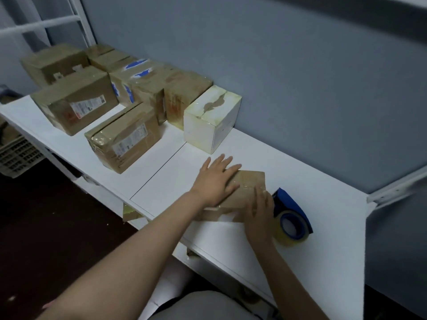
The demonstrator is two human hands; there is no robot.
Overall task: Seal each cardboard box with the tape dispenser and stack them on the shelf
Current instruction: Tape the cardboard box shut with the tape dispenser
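On the white worktop (254, 153), head view: my left hand (217, 181) and right hand (260, 211) lie flat on the small cardboard box (248, 181), each grip apart, smoothing tape, I judge. The tape dispenser (292, 215) sits just beside. Next: clasp the box's sides, lift, stack.

Both hands flat on cardboard box (247, 188), left hand (216, 181), right hand (260, 212), tape dispenser (291, 214) beside

Cool, dim indoor light spreads evenly over the white table (300, 176), leaving only faint shadows beside the cardboard boxes (124, 137). The floor (46, 215) at lower left falls into near darkness. Wide-angle distortion bows the edges; focus is soft throughout, the box labels seemingly unreadable.
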